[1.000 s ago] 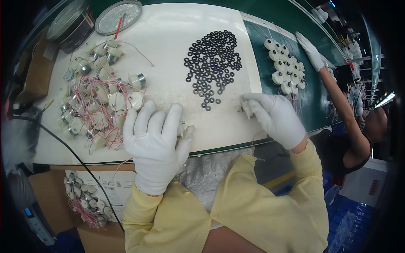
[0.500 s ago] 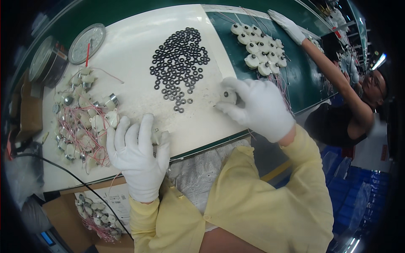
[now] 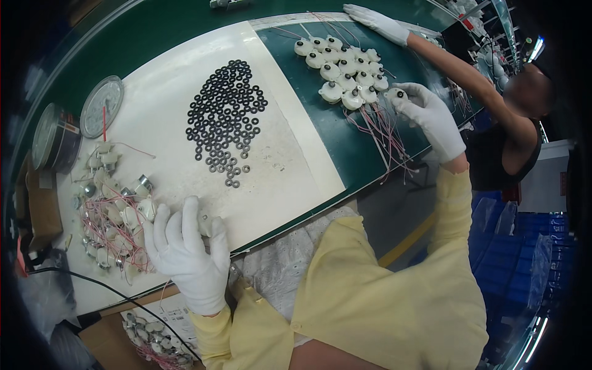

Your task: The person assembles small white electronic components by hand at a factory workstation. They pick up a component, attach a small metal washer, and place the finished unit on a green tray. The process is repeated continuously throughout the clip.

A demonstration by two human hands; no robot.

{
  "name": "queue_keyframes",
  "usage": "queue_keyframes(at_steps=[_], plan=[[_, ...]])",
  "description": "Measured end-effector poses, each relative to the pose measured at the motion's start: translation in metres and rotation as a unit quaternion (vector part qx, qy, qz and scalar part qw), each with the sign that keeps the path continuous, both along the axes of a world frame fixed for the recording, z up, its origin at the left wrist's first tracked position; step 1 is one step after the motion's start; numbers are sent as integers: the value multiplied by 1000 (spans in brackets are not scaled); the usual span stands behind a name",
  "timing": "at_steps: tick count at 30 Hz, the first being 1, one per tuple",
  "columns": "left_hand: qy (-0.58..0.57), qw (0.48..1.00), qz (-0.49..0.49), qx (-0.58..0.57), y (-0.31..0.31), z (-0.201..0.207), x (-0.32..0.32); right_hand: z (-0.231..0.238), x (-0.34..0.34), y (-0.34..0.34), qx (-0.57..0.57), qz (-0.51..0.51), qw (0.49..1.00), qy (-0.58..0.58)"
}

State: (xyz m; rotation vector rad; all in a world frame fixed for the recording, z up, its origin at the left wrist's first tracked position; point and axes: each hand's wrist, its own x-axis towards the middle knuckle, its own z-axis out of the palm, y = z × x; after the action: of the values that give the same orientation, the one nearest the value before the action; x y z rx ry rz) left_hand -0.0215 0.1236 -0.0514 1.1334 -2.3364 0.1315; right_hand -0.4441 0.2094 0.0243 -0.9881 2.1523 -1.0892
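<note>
My gloved right hand (image 3: 431, 120) pinches a small white motor (image 3: 395, 100) with a black ring on its shaft. It is held at the right end of a cluster of similar white motors (image 3: 345, 69), most with dark tops. Pink wires (image 3: 383, 139) trail from that cluster. My gloved left hand (image 3: 190, 246) is near the table's front edge, with another white motor (image 3: 205, 223) between thumb and fingers, mostly covered. Beside it lies a tangled heap of white and metal motors (image 3: 117, 216) with pink wires. Many black rings (image 3: 225, 114) are spread over the white table top.
A round clear lid (image 3: 102, 106) and a clear tub (image 3: 57, 139) stand at the left, near a cardboard box (image 3: 43, 197). A black cable (image 3: 117, 282) crosses the front left edge. Below is a carton of motors (image 3: 154, 333). A co-worker's gloved hand (image 3: 376, 23) rests beyond the cluster.
My right hand has carried its motor rightward from the white surface to the cluster's end. The left hand still holds its motor. The whole view has shifted.
</note>
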Motion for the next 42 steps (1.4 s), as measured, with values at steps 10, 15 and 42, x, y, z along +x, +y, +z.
queue_keyframes(at_steps=[10,15,42], plan=[[-8,1000,12,-3,0,-6,3,-31,-9,-11,24,-26,999,34],[-9,1000,11,0,-1,-5,2,-36,-14,-11,-2,-25,999,33],[122,989,-50,-70,-4,49,-35,-77,208,-33,-51,106,568,-815]])
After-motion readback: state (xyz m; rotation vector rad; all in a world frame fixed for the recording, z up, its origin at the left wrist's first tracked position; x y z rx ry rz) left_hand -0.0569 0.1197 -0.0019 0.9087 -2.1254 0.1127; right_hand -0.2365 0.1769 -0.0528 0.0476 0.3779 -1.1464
